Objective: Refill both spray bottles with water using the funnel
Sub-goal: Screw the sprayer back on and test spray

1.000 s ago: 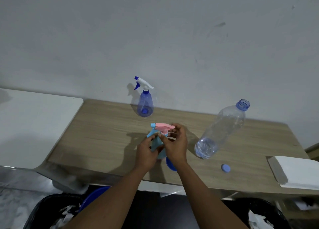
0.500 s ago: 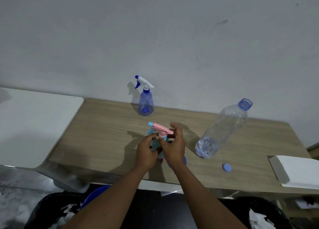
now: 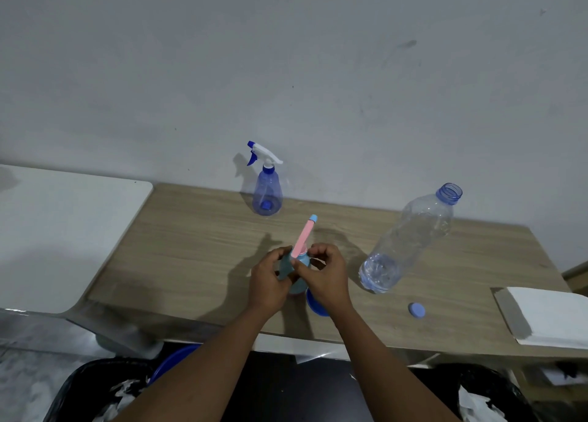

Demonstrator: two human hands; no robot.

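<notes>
Gripping the light-blue spray bottle (image 3: 298,286) on the worktop (image 3: 191,246), the left hand (image 3: 269,283) wraps its body. The right hand (image 3: 326,278) pinches the pink sprayer head (image 3: 304,235) at its base.

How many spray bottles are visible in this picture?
2. The blue spray bottle stands at the back, near the wall. The pink-topped spray bottle is in the middle, gripped by the left hand and the right hand.

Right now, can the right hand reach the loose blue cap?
Probably yes: bare table lies between the right hand and the blue cap, but its fingers must first release the pink spray head.
</notes>
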